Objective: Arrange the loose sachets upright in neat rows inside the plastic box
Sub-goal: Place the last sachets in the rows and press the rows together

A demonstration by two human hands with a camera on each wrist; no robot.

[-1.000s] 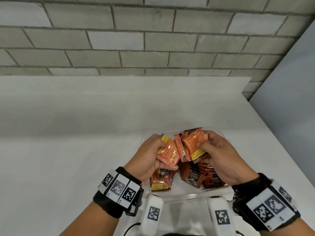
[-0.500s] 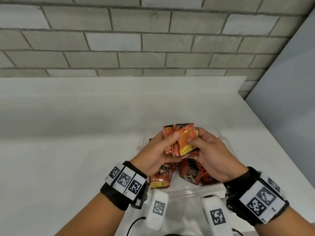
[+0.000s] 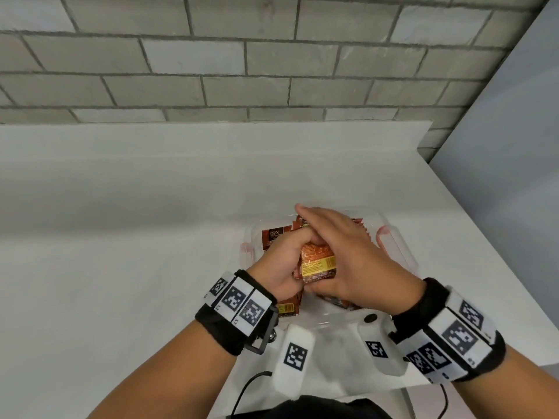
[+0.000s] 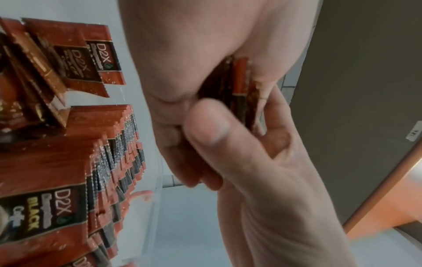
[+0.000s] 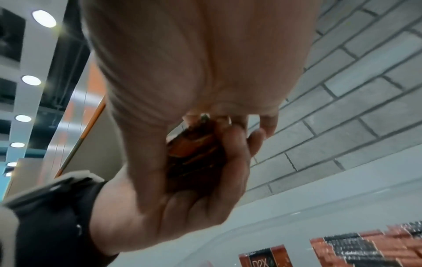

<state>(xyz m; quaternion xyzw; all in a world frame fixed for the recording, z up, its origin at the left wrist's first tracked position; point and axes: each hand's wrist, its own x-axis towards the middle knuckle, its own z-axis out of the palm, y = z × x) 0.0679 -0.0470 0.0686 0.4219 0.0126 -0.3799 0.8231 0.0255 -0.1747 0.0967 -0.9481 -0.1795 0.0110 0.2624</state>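
Note:
A small stack of orange-red sachets [image 3: 318, 261] sits between both hands just above the clear plastic box [image 3: 403, 255]. My left hand [image 3: 287, 252] grips the stack from the left, fingers curled and thumb [image 4: 205, 126] against its side. My right hand [image 3: 335, 237] lies over the stack with fingers stretched out and the thumb along the near edge, so the stack [image 5: 194, 157] is clasped between them. In the box, a tight row of upright sachets [image 4: 95, 162] stands beside a few leaning ones [image 4: 75, 59]. The hands hide much of the box's inside in the head view.
The box stands on a white table [image 3: 121, 267] near its right edge, with a grey panel [image 3: 499, 176] beyond. A brick wall [image 3: 242, 71] rises behind the table. A black cable [image 3: 242, 391] runs near my body.
The left hand brought its single sachet onto the bundle in the right hand. Both hands then came down toward the box, and the right hand swung over the top of the stack.

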